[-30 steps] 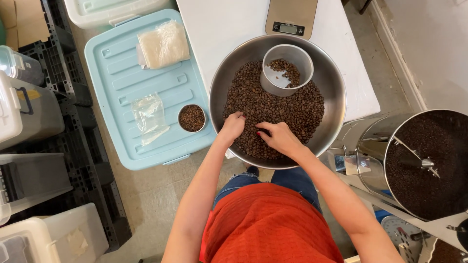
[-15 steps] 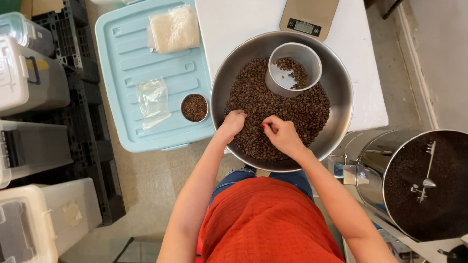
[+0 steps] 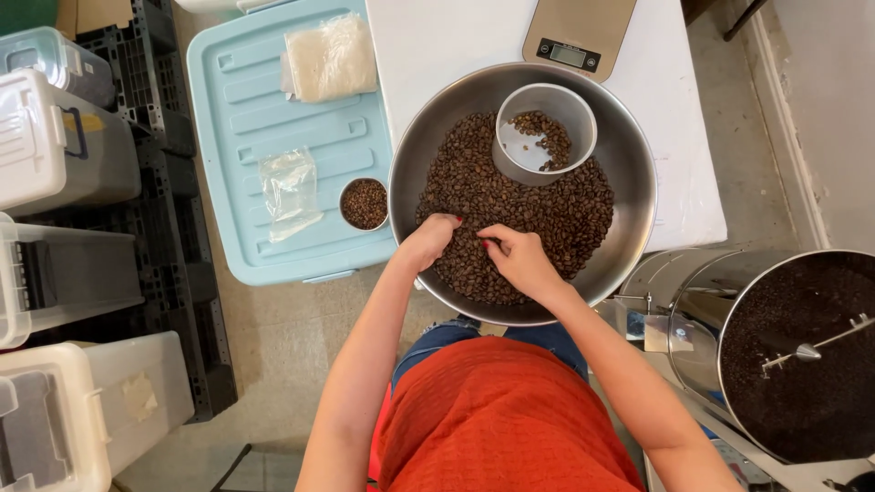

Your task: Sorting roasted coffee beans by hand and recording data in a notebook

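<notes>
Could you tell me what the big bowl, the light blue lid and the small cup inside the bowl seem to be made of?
Big bowl: probably stainless steel, brushed grey with soft reflections. Light blue lid: moulded plastic, matt, with ribbed grooves. Small cup: likely metal too, with a pale dull inside; hard to be sure.

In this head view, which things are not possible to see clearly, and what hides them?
- Left hand fingertips: buried in the dark roasted coffee beans in the large round steel bowl.
- Whether the right hand pinches a bean: too small to tell.
- Flat steel kitchen scale: top cut off by the frame edge; display too small.
- Bowl's near rim: hidden by both forearms.
- Round steel drum of dark grounds: cut by the right edge.
</notes>
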